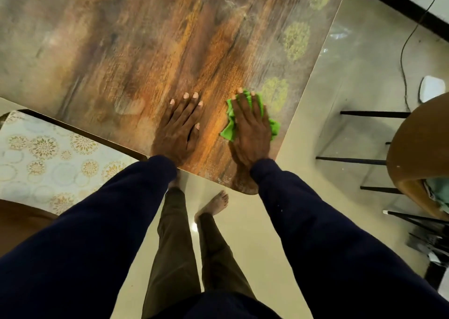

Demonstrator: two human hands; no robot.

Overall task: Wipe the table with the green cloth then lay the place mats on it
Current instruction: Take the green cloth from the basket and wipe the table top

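One bare foot [215, 203] on glossy pale floor tiles [255, 211], close under the near corner of the tabletop [121, 51]. Above it, left hand [178, 126] laid flat on the bare wood-print surface, grip apart, fingers straight, holding nothing; likely there to brace the lean. Just beside, right hand [250, 129] pressing the green cloth [229, 130] down under palm and straight fingers, grip spread rather than clamped, crumpled edges poking out on both sides; flat pressure probably chosen to drag the whole pad along. Cloth near the right edge, next to a yellow-green roundel [274, 92] in the print. Wiping judged under way, mats not yet laid. Left and lower than the tabletop, place mats [43, 153], pale with gold flower rings, count unclear, resting on what looks like a brown seat, seemingly parked clear of the wipe. Right, brown chair [408, 148] on black legs. Farther on, more worn orange-brown print, blurred; black cable [402, 58] trailing over the floor
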